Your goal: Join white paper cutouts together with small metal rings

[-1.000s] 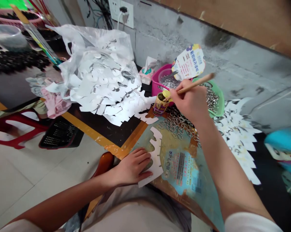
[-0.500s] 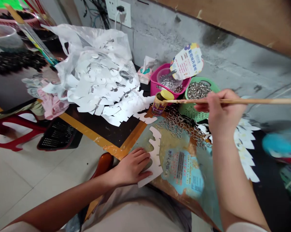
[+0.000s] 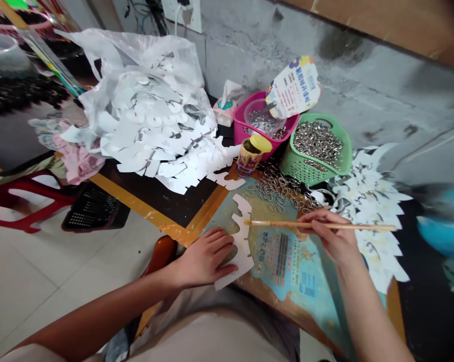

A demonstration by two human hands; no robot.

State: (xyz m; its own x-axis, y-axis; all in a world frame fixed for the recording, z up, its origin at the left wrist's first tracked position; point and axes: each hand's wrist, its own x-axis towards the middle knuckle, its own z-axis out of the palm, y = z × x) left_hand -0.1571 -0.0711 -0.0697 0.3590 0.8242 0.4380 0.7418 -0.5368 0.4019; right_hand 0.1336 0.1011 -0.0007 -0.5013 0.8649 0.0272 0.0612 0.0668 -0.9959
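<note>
My left hand [image 3: 206, 256] lies flat with fingers spread on a white cut-out paper piece [image 3: 241, 241] on a blue printed mat [image 3: 291, 264]. My right hand [image 3: 334, 236] pinches a thin wooden brush [image 3: 317, 225], held level, its tip touching the upper edge of the cut-out. A small glue pot with a yellow lid [image 3: 251, 155] stands beyond the mat. Loose metal rings [image 3: 280, 191] lie between the pot and my right hand.
A heap of white cut-outs on a plastic bag [image 3: 151, 120] fills the left. A pink tub [image 3: 265, 128] and green basket of rings [image 3: 317, 148] stand at the back by the wall. More cut-outs [image 3: 374, 216] lie right. Red stool [image 3: 19, 198] on the floor.
My right hand has drawn the brush back from the glue pot and lowered it to the cut-out under my left hand. The left hand has stayed in place.
</note>
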